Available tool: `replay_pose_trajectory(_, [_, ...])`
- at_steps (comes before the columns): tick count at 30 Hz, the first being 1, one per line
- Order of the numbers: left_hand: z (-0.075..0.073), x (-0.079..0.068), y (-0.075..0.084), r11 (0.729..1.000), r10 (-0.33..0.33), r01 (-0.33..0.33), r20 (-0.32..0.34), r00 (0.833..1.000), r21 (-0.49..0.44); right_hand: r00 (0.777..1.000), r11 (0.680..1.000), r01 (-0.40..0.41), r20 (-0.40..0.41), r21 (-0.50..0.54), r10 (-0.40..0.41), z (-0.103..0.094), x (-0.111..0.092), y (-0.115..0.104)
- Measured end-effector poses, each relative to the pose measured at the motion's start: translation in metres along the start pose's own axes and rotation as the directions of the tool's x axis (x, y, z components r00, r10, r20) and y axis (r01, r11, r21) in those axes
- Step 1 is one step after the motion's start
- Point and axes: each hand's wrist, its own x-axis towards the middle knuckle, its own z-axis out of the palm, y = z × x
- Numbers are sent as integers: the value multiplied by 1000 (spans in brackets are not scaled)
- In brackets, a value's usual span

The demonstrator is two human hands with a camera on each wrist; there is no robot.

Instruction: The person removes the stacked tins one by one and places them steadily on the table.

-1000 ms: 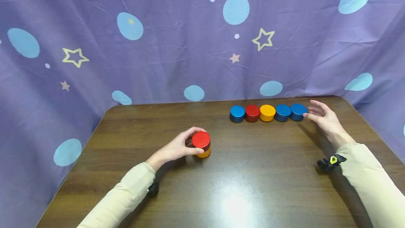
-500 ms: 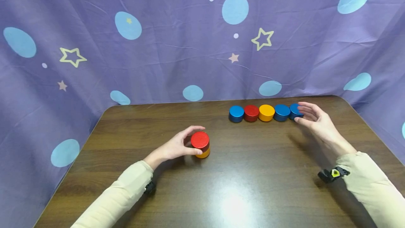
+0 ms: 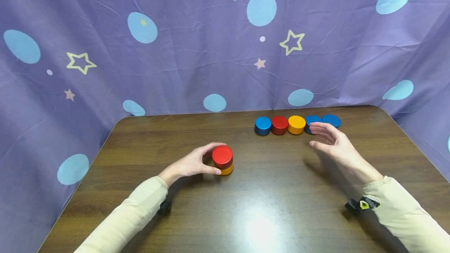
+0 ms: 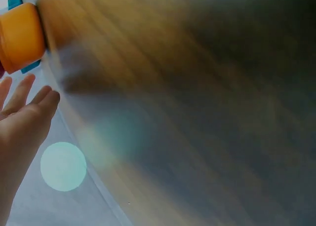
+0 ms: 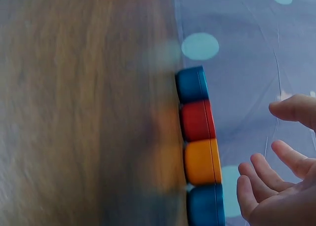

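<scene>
A red round tin (image 3: 222, 155) sits on top of an orange round tin (image 3: 227, 170), forming a stack on the table left of centre. My left hand (image 3: 193, 162) reaches around the stack's left side, thumb in front and fingers behind. In the left wrist view a gap shows between the fingers (image 4: 45, 98) and the orange tin (image 4: 22, 37). My right hand (image 3: 337, 149) hovers with spread, relaxed fingers and nothing in them. It overlaps two blue tins, one (image 3: 313, 120) beside the other (image 3: 331, 120), at the right end of a row.
The row along the table's back edge continues leftward with a yellow-orange tin (image 3: 296, 125), a red tin (image 3: 279, 125) and a blue tin (image 3: 263, 126). Behind the brown table (image 3: 197, 214) hangs a purple patterned curtain (image 3: 183, 50). Both wrists wear black straps.
My right hand has moved left and toward me from the right end of the row, leaving the tins in place. My left thumb has slid slightly back off the red tin.
</scene>
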Motion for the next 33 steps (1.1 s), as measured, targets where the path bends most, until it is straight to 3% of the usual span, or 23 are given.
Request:
replay_pose_trajectory(7, [-2, -1, -5, 980, -23, 30, -39, 999, 197, 998, 999, 52, 45, 9, -52, 14, -3, -3])
replay_pose_trajectory(12, [-1, 1, -9, 957, -10, 16, -24, 1000, 288, 996, 998, 60, 72, -4, -60, 24, -6, -5])
replay_pose_trajectory(22, [2, 5, -9, 933, -112, 97, 24, 993, 347, 994, 999, 37, 102, -15, -35, 31, -7, -6])
replay_pose_trajectory(33, [3, 7, -16, 929, -119, 105, 18, 993, 355, 982, 997, 78, 174, -22, -73, 52, -6, -5])
